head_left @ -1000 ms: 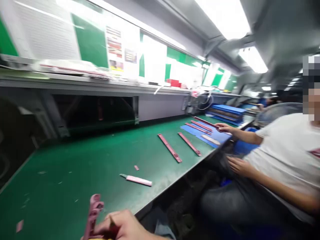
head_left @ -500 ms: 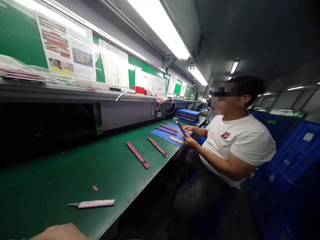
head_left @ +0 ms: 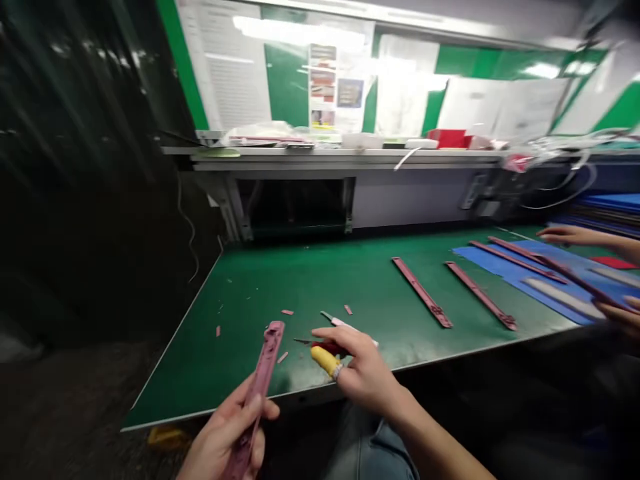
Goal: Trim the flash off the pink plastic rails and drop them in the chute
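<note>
My left hand has its fingers closed round the pink strip, the strip tilted up over the near edge of the table, left of my other hand. My right hand is curled shut on a small knife, its blade pointing left toward the strip, a yellow cover on the thumb. The worst risk, I'd judge, is a slip: if the blade skids off the strip, it could run into my left fingers, and only that one thumb looks covered. Pressing too hard might gouge the strip, and held in the air like this, it could twist in my grip. The pink-handled knife lies partly hidden behind my right hand, so I might catch it; whether I'm touching it I can't tell.

The table is green and slightly shiny, with pink scraps scattered about. Two more strips lie to the right, well apart from my hands. Farther right, a co-worker's hands are over a blue sheet. On the far side runs a cluttered shelf under brightly lit papers; off to the left it's dark
</note>
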{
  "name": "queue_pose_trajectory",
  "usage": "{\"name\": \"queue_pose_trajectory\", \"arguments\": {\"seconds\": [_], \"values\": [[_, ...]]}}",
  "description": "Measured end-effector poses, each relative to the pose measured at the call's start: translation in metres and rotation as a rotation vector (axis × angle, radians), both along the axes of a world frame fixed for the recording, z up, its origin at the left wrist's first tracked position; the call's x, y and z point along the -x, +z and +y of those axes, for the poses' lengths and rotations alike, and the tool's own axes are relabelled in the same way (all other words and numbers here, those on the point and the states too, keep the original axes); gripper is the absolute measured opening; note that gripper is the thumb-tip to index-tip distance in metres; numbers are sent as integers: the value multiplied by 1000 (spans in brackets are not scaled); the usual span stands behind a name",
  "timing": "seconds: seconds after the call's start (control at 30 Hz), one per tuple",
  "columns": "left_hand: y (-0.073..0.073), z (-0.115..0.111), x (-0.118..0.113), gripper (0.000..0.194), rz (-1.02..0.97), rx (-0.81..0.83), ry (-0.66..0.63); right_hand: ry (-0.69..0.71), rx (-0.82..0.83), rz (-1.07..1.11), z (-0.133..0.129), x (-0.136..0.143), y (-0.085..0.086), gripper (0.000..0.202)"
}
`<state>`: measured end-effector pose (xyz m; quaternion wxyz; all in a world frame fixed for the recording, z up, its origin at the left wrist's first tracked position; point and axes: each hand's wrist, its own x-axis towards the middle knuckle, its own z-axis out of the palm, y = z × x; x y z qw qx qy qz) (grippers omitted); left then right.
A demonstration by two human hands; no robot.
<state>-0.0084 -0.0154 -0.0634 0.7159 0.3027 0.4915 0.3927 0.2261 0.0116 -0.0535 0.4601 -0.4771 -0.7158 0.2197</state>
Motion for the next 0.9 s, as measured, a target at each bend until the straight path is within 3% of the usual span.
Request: {"name": "queue_pose_trajectory", "arguments": {"seconds": [0.17,0.3,0.5,0.77,0.9], "values": [[11,-5,-10,48,-80,-4,-19,-28,-76,-98,-4,14,3,25],[10,-8,-11,53,-94,12,-48,-93,-106,-194,-3,14,-1,27],[5,-13,-12,58,-25,-15,-31,-72,-98,-215,-7,14,-4,23],[6,-23,-17,61,114,-131,-26,122,-100,38,-1,1,-8,17],[10,-28,-17,60,196,-180,-49,200,99,312,5,1,-10,16]]}}
